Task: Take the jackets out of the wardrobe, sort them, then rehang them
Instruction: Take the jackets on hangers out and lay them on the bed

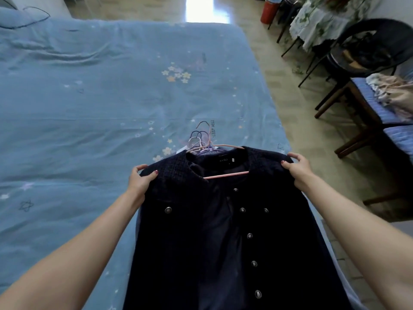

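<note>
A dark navy tweed jacket (178, 231) with silver buttons lies front-up at the near right edge of the blue bed (89, 97). It hangs open on a pink hanger (225, 174). My left hand (140, 180) pinches its left shoulder, and my right hand (297, 170) pinches its right shoulder. Several more hanger hooks (200, 139) stick out past the collar, so other garments lie under it, mostly hidden.
The bed's star-printed blue cover stretches far to the left and ahead. To the right stand a wooden bench with blue cushions (388, 130) holding pale clothes, a black round chair (366, 48), and a table with a leaf-print cloth (324, 21). Tiled floor (268, 70) runs between.
</note>
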